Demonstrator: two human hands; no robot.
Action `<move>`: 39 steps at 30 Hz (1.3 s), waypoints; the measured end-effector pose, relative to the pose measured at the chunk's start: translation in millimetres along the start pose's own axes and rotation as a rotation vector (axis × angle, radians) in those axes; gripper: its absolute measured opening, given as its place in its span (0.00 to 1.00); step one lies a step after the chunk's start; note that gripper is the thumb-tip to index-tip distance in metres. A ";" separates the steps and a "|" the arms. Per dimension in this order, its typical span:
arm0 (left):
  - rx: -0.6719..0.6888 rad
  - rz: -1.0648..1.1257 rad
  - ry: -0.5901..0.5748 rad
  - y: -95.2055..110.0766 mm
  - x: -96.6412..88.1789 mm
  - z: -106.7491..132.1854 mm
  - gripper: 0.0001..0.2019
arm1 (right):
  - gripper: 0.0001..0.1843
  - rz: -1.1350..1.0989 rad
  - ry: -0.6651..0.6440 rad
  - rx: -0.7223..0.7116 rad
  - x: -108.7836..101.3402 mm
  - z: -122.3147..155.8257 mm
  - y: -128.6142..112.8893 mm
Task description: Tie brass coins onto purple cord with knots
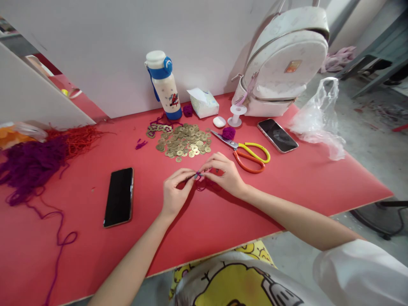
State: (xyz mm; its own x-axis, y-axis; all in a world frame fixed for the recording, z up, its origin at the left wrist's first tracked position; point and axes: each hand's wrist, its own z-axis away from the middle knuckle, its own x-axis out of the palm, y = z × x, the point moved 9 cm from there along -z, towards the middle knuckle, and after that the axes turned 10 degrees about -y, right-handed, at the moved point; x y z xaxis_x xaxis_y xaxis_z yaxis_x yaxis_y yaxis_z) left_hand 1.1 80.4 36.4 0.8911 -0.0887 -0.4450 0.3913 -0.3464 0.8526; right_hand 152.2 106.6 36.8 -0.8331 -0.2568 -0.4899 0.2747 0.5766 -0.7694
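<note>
My left hand and my right hand meet just in front of the coin pile, fingertips pinched close together. Between them is a length of purple yarn, its loop hanging below the fingers. A small part at the fingertips is too covered to make out. Beyond my hands lies a heap of brass coins with holes. Scissors with one yellow and one orange handle rest right of my right hand, blades apart. A small purple yarn ball sits by the blades.
A dark phone lies at left, another phone at right. Purple yarn and red strands are heaped far left. Along the back stand a bottle, tissue pack, white spool and backpack; a plastic bag lies right.
</note>
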 end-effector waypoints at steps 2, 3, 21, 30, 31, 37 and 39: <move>0.008 -0.014 -0.001 1.2 0.2 -0.7 0.06 | 0.05 0.012 0.009 0.001 0.1 0.0 0.7; 0.011 -0.024 0.001 1.6 0.3 -1.0 0.06 | 0.05 0.017 0.015 0.001 0.1 0.1 0.8; 0.015 -0.007 0.014 1.3 -0.7 0.5 0.05 | 0.06 0.011 -0.001 -0.037 1.5 1.3 -5.1; -0.018 0.049 -0.051 -1.5 4.2 -1.7 0.06 | 0.10 -0.081 -0.057 0.017 3.3 -1.9 1.0; -0.019 0.051 -0.055 -2.1 4.4 -1.8 0.06 | 0.09 -0.086 -0.059 0.025 3.2 -2.2 1.4; -0.018 0.078 -0.095 -6.8 7.6 -2.7 0.07 | 0.08 -0.220 -0.125 0.107 5.5 -5.2 9.3; -0.021 0.098 -0.107 -8.3 8.6 -3.1 0.06 | 0.07 -0.291 -0.161 0.157 7.8 -5.5 14.6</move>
State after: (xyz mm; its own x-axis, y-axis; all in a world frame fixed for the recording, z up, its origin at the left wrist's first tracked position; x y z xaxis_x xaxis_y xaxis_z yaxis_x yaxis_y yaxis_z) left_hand 6.3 85.4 26.3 0.8960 -0.2208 -0.3853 0.3095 -0.3117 0.8984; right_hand 147.1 117.3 24.0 -0.8047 -0.5183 -0.2895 0.1179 0.3384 -0.9336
